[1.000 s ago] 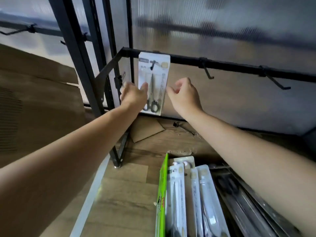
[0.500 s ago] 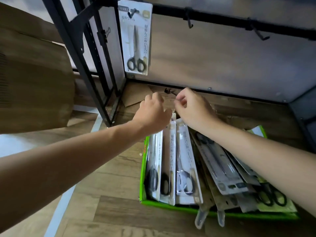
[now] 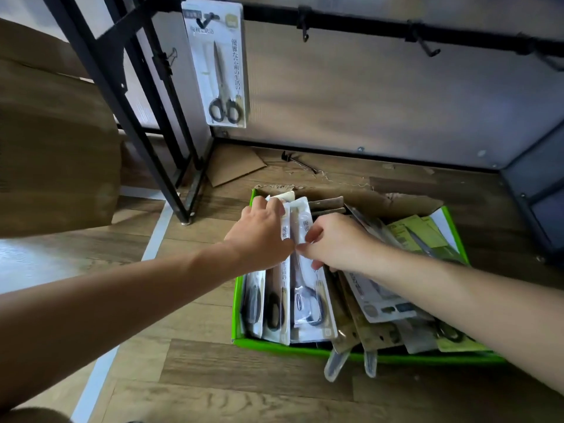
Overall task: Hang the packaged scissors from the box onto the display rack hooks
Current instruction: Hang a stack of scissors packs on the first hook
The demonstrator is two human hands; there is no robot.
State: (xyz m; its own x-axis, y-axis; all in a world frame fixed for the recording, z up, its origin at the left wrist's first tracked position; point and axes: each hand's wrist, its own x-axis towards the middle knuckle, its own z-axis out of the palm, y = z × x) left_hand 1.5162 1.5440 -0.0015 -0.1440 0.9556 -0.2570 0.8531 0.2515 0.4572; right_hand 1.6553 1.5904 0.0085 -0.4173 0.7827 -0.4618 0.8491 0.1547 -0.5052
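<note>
**Green box packed tight, bare hooks above**

Green card walled the box (image 3: 241, 300) on the floor, where we had both hands among the scissors. Our left hand (image 3: 262, 236) curled its fingers over the tops of the upright packs (image 3: 274, 303) at the box's left end. Our right hand (image 3: 338, 242) pinched the edge of one white pack (image 3: 308, 300) between thumb and fingers.

We judged the main risk to be the squeeze. Those packs stood pressed together, so lifting one could drag a neighbour up or tip the row. To the right, other packs lay slanted and overlapping, with two tips (image 3: 335, 361) poking over the front wall. A knock could slide them out.

Above the box the way up looked open. One hung pack (image 3: 218, 65) filled the first hook, and the next hooks (image 3: 303, 25) on the rail (image 3: 351, 27) stood bare. A rack leg (image 3: 171, 184) stood near on the left, and a loose hook (image 3: 300, 161) lay behind the box.
</note>
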